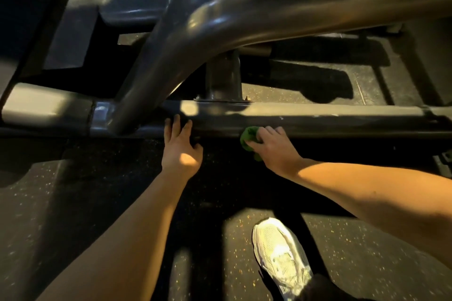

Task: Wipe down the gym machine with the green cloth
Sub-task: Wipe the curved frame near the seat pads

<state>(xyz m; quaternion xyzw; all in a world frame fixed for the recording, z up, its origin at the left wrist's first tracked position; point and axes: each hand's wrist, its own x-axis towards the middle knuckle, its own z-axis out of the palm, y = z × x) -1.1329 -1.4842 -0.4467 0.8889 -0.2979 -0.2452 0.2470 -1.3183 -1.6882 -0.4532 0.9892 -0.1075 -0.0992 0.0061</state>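
Head view looks down on the green cloth (247, 139), bunched into a small wad against the near face of the low horizontal bar (330, 121) of the gym machine (220, 19), a little right of the scene's middle. The right hand (275, 148) grips it, fingers curled over the top of the wad and knuckles toward the bar, so that only the left part of the cloth and a scrap below the palm show.

To the left, well apart from the cloth, the left hand (181, 151) rests on the same bar with its fingers straight and laid up against the near edge and its thumb spread out to the right; it holds nothing. Both bare forearms reach in from the near side.

Just left of that hand a thick curved tube (151, 76) joins the bar and sweeps up and to the right across the far half of the scene. A short post (223, 78) stands on the bar behind it. Dark speckled floor (85, 203) lies under everything, crossed by patches of light, and a white shoe (281, 256) stands on it near the right arm.
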